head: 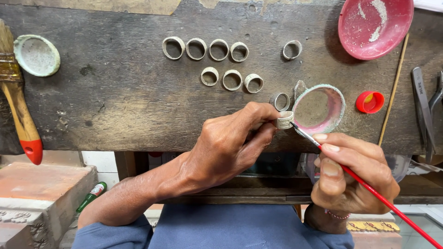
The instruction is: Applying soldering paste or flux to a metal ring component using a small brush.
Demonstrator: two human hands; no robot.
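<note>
My left hand [230, 143] pinches a pale silver ring [284, 120] between thumb and fingers at the front edge of a dark wooden bench [120, 97]. A thin red-handled brush [369, 186] sits in my right hand [353, 173], its tip touching the ring's lower right side. Just behind the ring lies a shallow pink dish [319, 108] with a pale crusted rim. Several similar rings [207, 49] lie in two rows farther back, one more ring [292, 50] stands apart, and a shinier ring [281, 101] rests beside the dish.
A red bowl [374, 25] with white powder sits at the back right, a small red cap [369, 102] beside a thin wooden stick [393, 90]. Pliers [427, 108] lie at the right edge. At the left are a wide paintbrush [18, 106] and a pale dish [37, 55].
</note>
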